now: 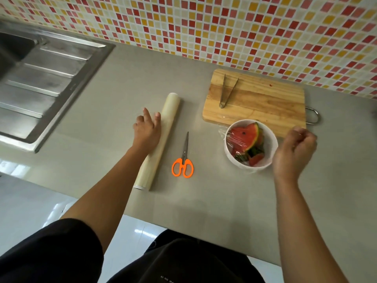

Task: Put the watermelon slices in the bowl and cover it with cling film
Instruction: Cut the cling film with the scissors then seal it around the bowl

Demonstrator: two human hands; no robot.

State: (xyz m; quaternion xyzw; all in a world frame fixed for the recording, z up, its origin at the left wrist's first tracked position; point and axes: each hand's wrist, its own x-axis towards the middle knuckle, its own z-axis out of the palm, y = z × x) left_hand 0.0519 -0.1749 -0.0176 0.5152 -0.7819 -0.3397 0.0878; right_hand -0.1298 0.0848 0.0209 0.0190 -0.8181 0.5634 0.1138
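Watermelon slices (245,137) sit in the white bowl (269,154) at right of centre, red flesh and green rind under taut, glossy cling film (236,137); film bunches at the bowl's left rim. Your right hand (293,152) hangs loosely curled beside the bowl, gripping nothing visible, probably tucking the film's edge. Your left hand (146,129) rests fingers-spread on the roll (163,139), likely steadying it. Scissors (183,160) lie between.
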